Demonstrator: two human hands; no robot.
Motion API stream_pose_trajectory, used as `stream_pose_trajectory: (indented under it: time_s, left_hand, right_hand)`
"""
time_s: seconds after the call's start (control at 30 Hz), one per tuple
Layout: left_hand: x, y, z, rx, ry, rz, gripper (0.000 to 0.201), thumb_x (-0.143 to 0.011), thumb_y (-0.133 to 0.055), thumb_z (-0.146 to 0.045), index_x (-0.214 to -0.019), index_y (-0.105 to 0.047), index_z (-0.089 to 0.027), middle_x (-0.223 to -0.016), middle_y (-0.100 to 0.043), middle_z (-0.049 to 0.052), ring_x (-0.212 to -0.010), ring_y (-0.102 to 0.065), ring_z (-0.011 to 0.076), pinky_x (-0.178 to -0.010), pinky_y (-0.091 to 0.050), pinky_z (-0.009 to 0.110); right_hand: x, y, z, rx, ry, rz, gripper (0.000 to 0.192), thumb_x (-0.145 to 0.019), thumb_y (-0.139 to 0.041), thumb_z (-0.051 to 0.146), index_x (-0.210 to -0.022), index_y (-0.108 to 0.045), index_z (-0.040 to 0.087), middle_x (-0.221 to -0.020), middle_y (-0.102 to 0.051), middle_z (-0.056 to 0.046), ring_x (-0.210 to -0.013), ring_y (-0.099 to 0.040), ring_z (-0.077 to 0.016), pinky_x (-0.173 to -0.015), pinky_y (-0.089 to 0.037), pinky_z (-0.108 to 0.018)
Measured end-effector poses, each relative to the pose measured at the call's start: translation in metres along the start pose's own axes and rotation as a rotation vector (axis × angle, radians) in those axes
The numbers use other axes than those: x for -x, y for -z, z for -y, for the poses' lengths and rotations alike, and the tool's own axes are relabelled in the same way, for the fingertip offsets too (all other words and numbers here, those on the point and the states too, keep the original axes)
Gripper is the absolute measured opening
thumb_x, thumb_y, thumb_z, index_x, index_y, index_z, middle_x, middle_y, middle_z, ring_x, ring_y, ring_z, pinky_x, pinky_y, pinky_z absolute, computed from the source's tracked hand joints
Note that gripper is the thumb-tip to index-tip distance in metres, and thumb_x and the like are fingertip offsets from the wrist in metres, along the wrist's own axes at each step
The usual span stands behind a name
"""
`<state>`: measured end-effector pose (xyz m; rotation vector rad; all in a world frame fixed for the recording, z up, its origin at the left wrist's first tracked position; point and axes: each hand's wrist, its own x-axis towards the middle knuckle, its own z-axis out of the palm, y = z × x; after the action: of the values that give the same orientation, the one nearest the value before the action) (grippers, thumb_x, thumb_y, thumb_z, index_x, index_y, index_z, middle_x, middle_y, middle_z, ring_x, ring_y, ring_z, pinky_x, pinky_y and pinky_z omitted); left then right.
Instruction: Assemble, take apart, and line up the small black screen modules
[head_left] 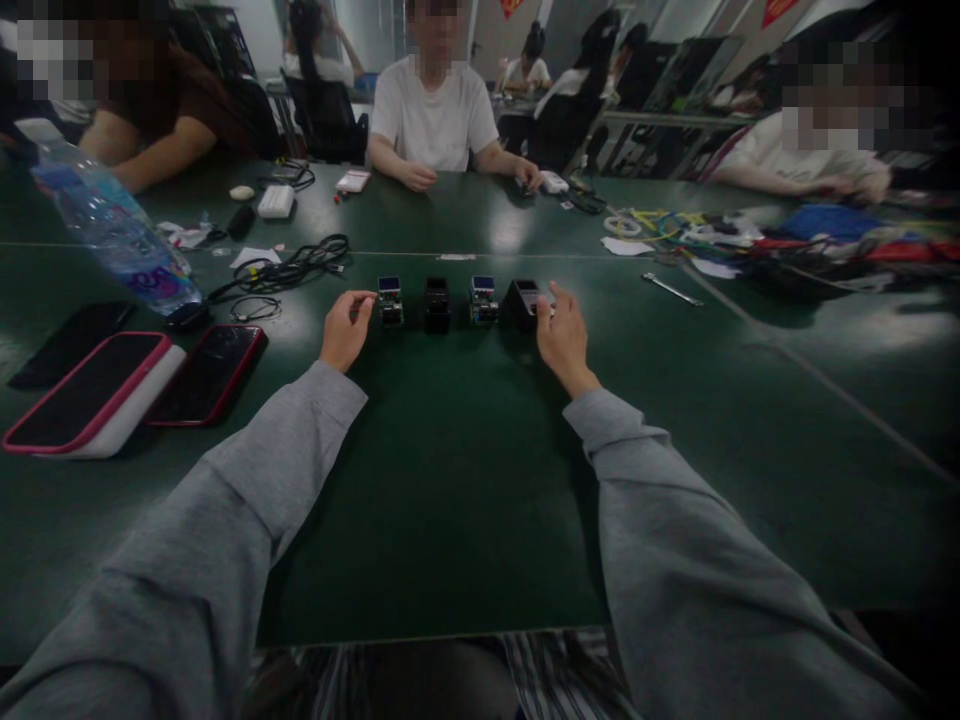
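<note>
Take the plain black unit (437,305) on the green table (427,500) as landmark. See a small screen module (390,302) standing just left of it, a second screen module (484,302) just right, and a black box (523,303) farther right. Read as squaring up the row from both ends; judgement only. Have left hand (347,328) left of the landmark, beyond the small screen module, fingers half bent, narrow gap from thumb to index with nothing visible in it; cannot tell touch from near miss. Have right hand (564,335) right of the landmark, at the outer side of the black box, thumb by its front; cannot tell pinch from light contact. Next, probably needs a gentle, even nudge or a clean release, without tipping the end pieces. Note spanner (673,289) well right of the landmark, black cable (292,268) to its left.
</note>
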<state>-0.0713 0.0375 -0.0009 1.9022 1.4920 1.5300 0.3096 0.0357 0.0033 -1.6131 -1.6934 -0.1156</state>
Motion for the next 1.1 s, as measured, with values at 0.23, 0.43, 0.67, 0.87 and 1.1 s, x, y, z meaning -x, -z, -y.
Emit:
stream_pose_trajectory:
  time_s: [0.23, 0.43, 0.67, 0.87, 1.1]
  left_hand:
    - [0.009, 0.007, -0.022, -0.165, -0.09, 0.002, 0.041, -0.103, -0.042, -0.048, -0.081, -0.064, -0.021, -0.063, -0.056, -0.001, -0.056, -0.051, 0.0127, -0.058, -0.037, 0.027]
    - [0.023, 0.003, -0.048, -0.521, -0.412, 0.293, 0.05, -0.1, -0.042, -0.044, -0.058, -0.053, -0.02, -0.056, -0.055, 0.002, -0.051, -0.046, 0.0141, -0.053, -0.028, 0.031]
    - [0.024, 0.002, -0.049, -0.622, -0.448, 0.331, 0.051, -0.101, -0.038, -0.042, -0.06, -0.059, -0.021, -0.057, -0.06, 0.003, -0.051, -0.05, 0.0142, -0.052, -0.029, 0.03]
    - [0.023, 0.002, -0.051, -0.589, -0.419, 0.404, 0.05, -0.1, -0.041, -0.043, -0.06, -0.06, -0.021, -0.059, -0.062, 0.003, -0.053, -0.053, 0.0156, -0.054, -0.032, 0.03]
    - [0.022, -0.001, -0.044, -0.635, -0.418, 0.451, 0.051, -0.101, -0.039, -0.046, -0.064, -0.063, -0.022, -0.06, -0.062, 0.004, -0.052, -0.052, 0.0163, -0.052, -0.028, 0.031]
  right_hand:
    - [-0.003, -0.002, -0.007, -0.056, -0.041, -0.183, 0.064, -0.104, -0.018, 0.06, -0.129, -0.055, 0.013, -0.126, -0.058, -0.021, -0.12, -0.056, -0.0307, -0.105, -0.045, -0.051]
    - [0.003, 0.009, 0.012, 0.031, 0.034, -0.157, 0.049, -0.106, -0.025, 0.048, -0.129, -0.053, 0.016, -0.128, -0.053, -0.02, -0.126, -0.049, -0.0321, -0.108, -0.041, -0.054]
    - [0.001, 0.003, 0.009, 0.103, 0.007, -0.103, 0.048, -0.105, -0.03, 0.049, -0.132, -0.052, 0.017, -0.132, -0.051, -0.02, -0.128, -0.047, -0.0337, -0.105, -0.043, -0.055]
    - [0.001, -0.002, 0.004, 0.091, 0.019, 0.006, 0.053, -0.105, -0.03, 0.054, -0.128, -0.057, 0.014, -0.128, -0.051, -0.022, -0.124, -0.05, -0.0344, -0.103, -0.045, -0.053]
    - [0.003, 0.002, 0.01, 0.07, 0.052, 0.028, 0.055, -0.103, -0.036, 0.056, -0.13, -0.055, 0.012, -0.128, -0.052, -0.022, -0.122, -0.052, -0.034, -0.105, -0.045, -0.052]
